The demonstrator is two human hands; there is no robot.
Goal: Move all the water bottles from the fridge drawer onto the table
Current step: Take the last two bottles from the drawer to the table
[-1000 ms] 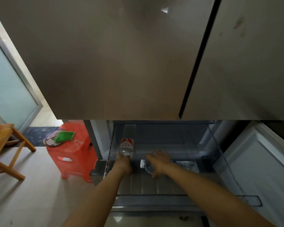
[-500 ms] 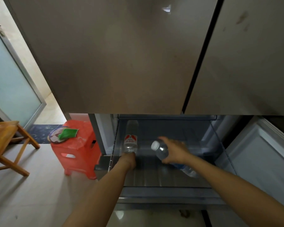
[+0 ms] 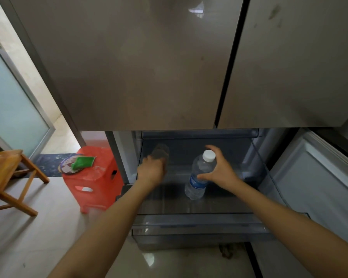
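Head view: water bottle (image 3: 197, 184) held in right hand (image 3: 222, 171).

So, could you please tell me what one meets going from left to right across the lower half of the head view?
Wooden stool → red stool → left hand → white-capped bottle

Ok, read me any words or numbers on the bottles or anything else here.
No text is readable.
Blue label on the clear plastic bottle with a white cap, held by the right hand: print too small.
Blurred clear bottle in the left hand: nothing legible.
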